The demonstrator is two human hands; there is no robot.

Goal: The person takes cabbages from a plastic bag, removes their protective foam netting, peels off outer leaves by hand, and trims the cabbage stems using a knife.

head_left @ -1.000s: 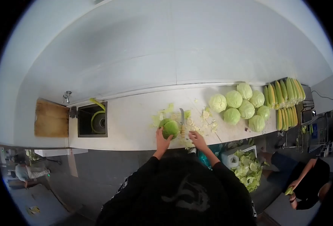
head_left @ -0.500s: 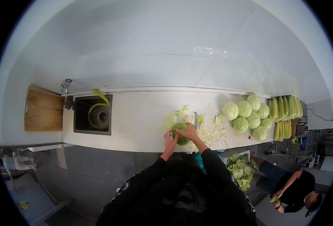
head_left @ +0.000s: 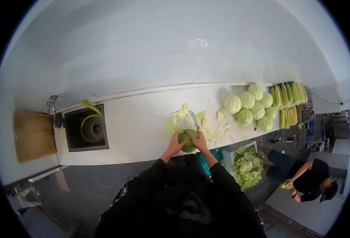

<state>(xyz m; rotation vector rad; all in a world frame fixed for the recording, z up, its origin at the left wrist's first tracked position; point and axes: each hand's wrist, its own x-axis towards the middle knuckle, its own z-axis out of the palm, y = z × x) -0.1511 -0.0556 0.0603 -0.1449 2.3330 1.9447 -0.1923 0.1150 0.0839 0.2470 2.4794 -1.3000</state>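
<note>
A small round green cabbage point(head_left: 188, 137) is between my two hands at the front of the counter. My left hand point(head_left: 175, 143) wraps around its left side, thumb over the top. On the opposite side my right hand point(head_left: 200, 142) grips it, fingers curled around the edge. A curved knife blade point(head_left: 194, 119) shows just beyond my right fingers; its handle end is not plain to see. Pale cabbage trimmings point(head_left: 212, 127) are scattered to the right, and light green leaf pieces point(head_left: 172, 123) lie behind my left hand.
Whole cabbages point(head_left: 246, 100) and rows of long yellow-green vegetables point(head_left: 288, 94) fill the counter's right end. A bin of loose leaves point(head_left: 247, 167) stands below the front edge. A sink point(head_left: 68, 135) with a hose is leftward. At right, another person point(head_left: 312, 180) holds something green.
The view has tilted and shifted. My left hand has moved lower along the cabbage's side, and both thumbs now lie across its top. The cabbage stays between my hands.
</note>
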